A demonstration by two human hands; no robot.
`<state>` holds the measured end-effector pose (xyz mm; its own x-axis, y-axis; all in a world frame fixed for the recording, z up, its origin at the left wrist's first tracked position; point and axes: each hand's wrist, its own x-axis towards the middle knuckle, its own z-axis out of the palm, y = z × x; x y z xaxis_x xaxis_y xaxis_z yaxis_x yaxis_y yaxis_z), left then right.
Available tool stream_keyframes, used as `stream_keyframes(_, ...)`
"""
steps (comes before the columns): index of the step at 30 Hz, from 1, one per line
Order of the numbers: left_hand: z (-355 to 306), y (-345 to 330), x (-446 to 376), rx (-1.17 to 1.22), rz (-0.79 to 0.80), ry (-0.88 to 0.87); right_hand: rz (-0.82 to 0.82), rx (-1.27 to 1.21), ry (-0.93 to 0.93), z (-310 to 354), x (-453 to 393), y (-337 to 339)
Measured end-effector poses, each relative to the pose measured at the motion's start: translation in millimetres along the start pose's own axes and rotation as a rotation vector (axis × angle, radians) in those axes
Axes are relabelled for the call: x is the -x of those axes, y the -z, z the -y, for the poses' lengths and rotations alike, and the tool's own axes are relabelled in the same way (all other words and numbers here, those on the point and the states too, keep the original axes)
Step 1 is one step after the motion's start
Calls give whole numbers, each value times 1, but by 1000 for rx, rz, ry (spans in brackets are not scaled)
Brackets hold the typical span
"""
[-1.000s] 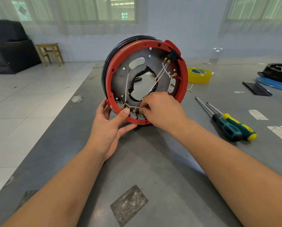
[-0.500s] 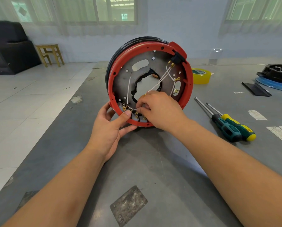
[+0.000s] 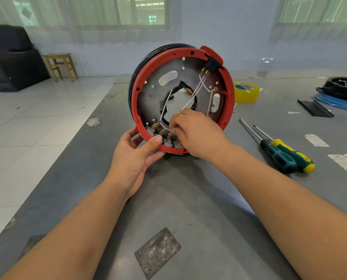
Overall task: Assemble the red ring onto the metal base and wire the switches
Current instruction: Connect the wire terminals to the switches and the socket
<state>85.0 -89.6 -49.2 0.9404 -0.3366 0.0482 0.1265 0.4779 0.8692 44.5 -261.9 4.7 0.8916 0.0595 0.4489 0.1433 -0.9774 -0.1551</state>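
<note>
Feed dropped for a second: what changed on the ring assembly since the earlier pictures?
The right hand lifted slightly from the bottom switches, still pinching a white wire. The red ring shifted slightly in view. The left hand still grips the lower rim; screwdrivers and tape unmoved.

I am looking at what seems a small workshop or assembly room. A long grey bench (image 3: 188, 199) carries two screwdrivers (image 3: 285, 156), a roll of yellow tape (image 3: 246, 94) and, at the far right, a black part on a blue one (image 3: 340, 91), too far off to make out. The floor is pale tile (image 3: 27, 128); a wooden stool (image 3: 60, 65) and a dark sofa (image 3: 9, 57) stand by curtained windows (image 3: 118, 13).
</note>
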Motion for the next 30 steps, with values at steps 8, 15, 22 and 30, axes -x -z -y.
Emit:
stream_keyframes(8, -2, -1, 1, -3, -14, 1, -21, 39, 9, 1, 2, -1)
stream_keyframes(15, -2, -3, 3, -16, -30, -2, -37, 52, 2, 0, 1, -3)
stream_keyframes(22, -2, -3, 3, -9, -26, 0, -43, 42, -9, 2, 1, -4)
stream_keyframes(30, -3, -2, 4, -7, -18, -2, -32, 25, -20, 2, 0, -7)
